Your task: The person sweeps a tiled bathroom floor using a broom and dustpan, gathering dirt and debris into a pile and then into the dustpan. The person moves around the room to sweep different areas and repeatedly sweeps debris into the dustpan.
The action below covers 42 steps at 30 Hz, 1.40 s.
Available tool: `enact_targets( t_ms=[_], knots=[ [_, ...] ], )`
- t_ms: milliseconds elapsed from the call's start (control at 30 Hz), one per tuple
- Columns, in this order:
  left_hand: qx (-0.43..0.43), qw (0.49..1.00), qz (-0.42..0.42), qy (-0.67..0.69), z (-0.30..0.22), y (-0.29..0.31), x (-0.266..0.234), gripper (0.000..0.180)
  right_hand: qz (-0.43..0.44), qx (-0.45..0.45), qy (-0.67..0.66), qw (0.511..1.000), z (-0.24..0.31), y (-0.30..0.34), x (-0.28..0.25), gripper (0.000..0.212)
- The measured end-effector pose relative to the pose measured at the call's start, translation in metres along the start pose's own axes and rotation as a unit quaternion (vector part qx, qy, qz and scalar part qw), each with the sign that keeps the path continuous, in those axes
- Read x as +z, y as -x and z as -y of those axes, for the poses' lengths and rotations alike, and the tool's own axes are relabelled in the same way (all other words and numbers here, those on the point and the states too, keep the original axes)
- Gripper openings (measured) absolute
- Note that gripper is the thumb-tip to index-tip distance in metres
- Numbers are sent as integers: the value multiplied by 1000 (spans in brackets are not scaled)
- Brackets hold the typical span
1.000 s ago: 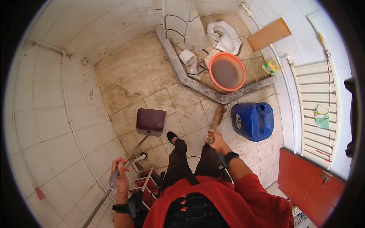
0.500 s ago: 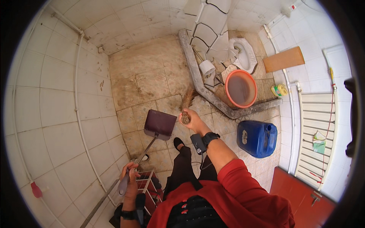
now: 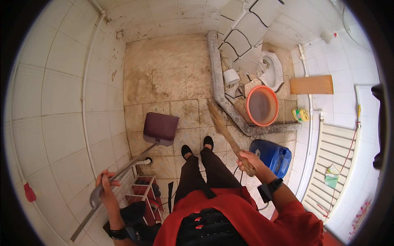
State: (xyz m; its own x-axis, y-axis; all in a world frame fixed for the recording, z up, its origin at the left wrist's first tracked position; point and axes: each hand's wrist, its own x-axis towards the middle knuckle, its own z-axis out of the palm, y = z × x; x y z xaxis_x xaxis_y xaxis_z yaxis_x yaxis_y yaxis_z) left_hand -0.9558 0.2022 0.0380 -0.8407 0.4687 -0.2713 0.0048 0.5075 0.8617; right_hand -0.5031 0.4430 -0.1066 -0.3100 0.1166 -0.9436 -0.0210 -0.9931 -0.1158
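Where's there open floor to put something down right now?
The widest bare patch is the tiled floor beyond the dustpan, between the left wall and the grey ledge. A narrower strip lies between dustpan and broom. It's crowded behind the ledge, with the orange basin and squat toilet, and around the rack near the left hand.

Dustpan (image 3: 160, 128) out ahead on my left, its pole (image 3: 141, 157) running back through my left grip (image 3: 106, 186)! Broom (image 3: 230, 140) angled forward from my right grip (image 3: 249, 161), its bristle end (image 3: 215, 116) near the kerb (image 3: 218, 82). Over the kerb there's the basin (image 3: 277, 107), squat toilet (image 3: 278, 74) just beyond it. Canister (image 3: 271, 155) to my right, on this side of the kerb; radiator (image 3: 328, 164) farther right, along the wall (image 3: 338, 107). And the rack (image 3: 144, 197), left of my legs (image 3: 225, 170).
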Motion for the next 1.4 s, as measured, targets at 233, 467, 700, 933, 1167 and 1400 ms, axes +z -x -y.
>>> enact_targets(
  t_ms=[233, 467, 700, 933, 1167, 1400],
  knots=[
    [-40, 999, -23, 7, 19, -21, 41, 38, -93, 96, -345, 929, -21, -18, -87, 14],
    [-35, 999, -16, 3, 30, -50, 53, 42, 157, -307, 220, 913, -9, -106, -33, 22],
    [-49, 998, -26, -4, 24, -56, 56, 43, 49, 12, -266, 963, 16, -184, 98, 15],
    [-68, 997, -21, 9, 24, -75, 43, 43, 45, -34, -76, 996, 22, -110, 100, 15],
    [-73, 997, -3, -1, 20, -99, 29, 40, -17, 51, -217, 975, -10, -130, 101, 17],
    [-76, 997, 5, 25, 24, -114, 18, 35, 102, 79, -248, 960, -1, -225, 254, 18]
  ],
)
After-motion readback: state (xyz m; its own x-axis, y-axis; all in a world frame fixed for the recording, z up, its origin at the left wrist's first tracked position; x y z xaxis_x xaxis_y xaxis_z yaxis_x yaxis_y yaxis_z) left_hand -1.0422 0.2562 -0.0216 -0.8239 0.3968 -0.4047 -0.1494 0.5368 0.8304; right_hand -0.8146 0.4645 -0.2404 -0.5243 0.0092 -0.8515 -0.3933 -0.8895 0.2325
